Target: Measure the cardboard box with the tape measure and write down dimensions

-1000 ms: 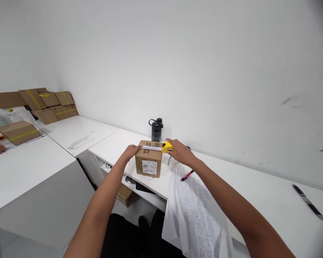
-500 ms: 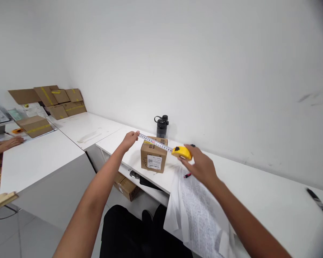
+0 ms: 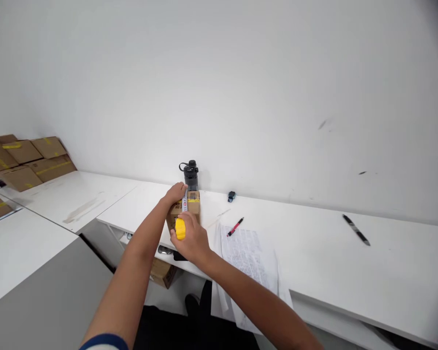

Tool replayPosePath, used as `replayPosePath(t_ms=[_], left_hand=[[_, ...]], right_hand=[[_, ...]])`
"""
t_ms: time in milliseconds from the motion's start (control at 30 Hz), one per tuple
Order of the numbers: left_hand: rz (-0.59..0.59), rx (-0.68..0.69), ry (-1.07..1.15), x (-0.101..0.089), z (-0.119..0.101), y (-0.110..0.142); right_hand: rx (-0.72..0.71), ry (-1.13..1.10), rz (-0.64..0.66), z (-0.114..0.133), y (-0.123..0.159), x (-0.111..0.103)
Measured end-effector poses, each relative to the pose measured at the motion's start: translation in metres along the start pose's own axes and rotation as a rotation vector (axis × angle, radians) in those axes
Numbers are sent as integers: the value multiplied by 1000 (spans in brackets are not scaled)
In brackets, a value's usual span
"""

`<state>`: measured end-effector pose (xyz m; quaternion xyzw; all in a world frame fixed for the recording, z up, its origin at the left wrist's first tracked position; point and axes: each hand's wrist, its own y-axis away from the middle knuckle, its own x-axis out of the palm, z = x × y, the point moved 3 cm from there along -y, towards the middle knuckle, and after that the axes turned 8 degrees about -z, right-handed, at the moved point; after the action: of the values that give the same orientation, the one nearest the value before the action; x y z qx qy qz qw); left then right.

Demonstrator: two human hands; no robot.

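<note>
A small brown cardboard box (image 3: 194, 206) stands on the white table, partly hidden by my hands. My right hand (image 3: 194, 239) is closed around a yellow tape measure (image 3: 180, 229) at the box's near side. The pulled-out blade (image 3: 184, 201) runs away from me over the box top. At the far edge of the box, my left hand (image 3: 175, 192) pinches the blade's end. A dark water bottle (image 3: 191, 176) stands right behind the box.
Printed sheets (image 3: 246, 253) hang over the table's front edge, with a red pen (image 3: 235, 227) on them. A small dark object (image 3: 231, 196) lies near the wall, a black pen (image 3: 355, 230) farther right. Cardboard boxes (image 3: 51, 167) are stacked at left; another box (image 3: 163, 273) sits below.
The tape measure has turned from lying across the box to running front to back over it. My right hand came left and nearer to me. The view swung right.
</note>
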<state>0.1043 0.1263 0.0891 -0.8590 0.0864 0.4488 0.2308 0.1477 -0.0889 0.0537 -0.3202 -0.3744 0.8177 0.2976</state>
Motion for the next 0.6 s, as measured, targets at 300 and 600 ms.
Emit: replayPosePath(t_ms=[300,600], left_hand=[[24,-48,61,7,15,10],[59,-45,73,7,24,9]], right_hand=[[-41,104,163,-2,-11,18],[8,33,143,-24,-26,25]])
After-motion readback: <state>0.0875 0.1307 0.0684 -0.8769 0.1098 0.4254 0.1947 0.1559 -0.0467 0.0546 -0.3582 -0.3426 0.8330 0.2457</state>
